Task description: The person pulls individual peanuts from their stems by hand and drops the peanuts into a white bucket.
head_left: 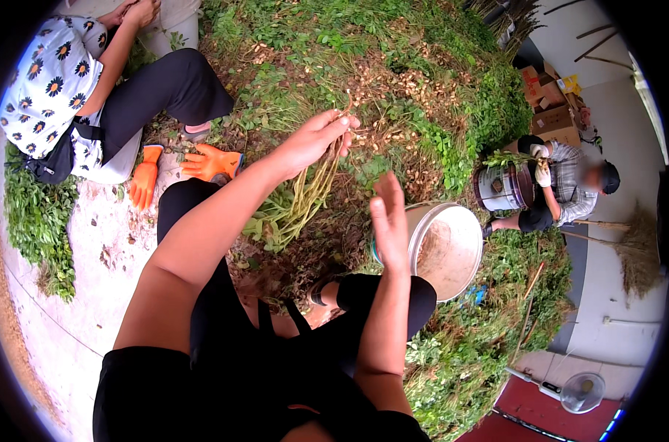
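Observation:
My left hand (316,144) is closed round the root end of a peanut plant (312,190). Its long yellowish-green stems hang below my fingers, leaves lowest. Thin roots poke out above the grip. To the right, my right hand (392,225) is raised with fingers stretched and thumb apart, holding nothing. Just beside it stands a wide white bucket (452,254), its mouth tilted toward me and its inside pale brown. Many loose peanuts (408,88) lie scattered among the plants on the ground ahead of my hands.
Piled green plants (489,331) spread ahead and to the right. Orange gloves (210,160) lie at left near a seated person (54,85). Another person (574,177) at right holds a plant over a bucket (496,188). Cardboard boxes (552,103) and a fan (582,392) stand farther right.

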{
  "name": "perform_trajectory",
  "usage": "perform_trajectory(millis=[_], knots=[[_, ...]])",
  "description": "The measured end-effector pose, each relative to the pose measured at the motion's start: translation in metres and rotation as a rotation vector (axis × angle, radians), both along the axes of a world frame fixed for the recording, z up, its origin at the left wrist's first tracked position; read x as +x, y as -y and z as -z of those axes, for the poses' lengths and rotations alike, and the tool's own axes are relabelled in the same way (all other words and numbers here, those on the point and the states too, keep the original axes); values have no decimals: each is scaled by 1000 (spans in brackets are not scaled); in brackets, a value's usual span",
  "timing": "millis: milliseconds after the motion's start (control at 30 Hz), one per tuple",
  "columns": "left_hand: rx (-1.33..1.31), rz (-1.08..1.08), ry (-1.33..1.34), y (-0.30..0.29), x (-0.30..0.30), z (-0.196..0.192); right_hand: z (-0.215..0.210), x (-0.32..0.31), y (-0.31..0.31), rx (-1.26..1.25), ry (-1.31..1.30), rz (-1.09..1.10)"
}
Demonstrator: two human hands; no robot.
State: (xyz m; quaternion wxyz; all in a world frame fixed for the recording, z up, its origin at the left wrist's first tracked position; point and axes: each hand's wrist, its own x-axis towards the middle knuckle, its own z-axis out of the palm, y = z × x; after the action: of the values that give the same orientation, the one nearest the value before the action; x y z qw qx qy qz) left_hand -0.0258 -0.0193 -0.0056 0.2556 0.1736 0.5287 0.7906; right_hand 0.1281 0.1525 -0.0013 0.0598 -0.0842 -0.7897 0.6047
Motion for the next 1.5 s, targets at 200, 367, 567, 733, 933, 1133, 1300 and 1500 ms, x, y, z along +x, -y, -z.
perform_trajectory(millis=[200,367,567,733,933,1133,1300,1500], knots=[[273,-222,284,7,-3,5,30,-14,111,-159,207,-102],[230,77,331,9,-2,2,5,17,42,-38,82,167],[-3,-4,218,10,-10,9,-82,155,-94,198,-27,630],[5,-170,163,21,-11,7,-65,329,-195,981,352,868],[-45,-221,122,31,-12,0,-18,443,-207,1228,991,806],[-19,-348,146,43,-27,1,-29,184,-136,894,162,484],[108,-521,230,51,-39,-13,48,-19,-103,517,138,-15],[119,-545,307,53,-50,-12,245,-199,-93,491,426,-239]])
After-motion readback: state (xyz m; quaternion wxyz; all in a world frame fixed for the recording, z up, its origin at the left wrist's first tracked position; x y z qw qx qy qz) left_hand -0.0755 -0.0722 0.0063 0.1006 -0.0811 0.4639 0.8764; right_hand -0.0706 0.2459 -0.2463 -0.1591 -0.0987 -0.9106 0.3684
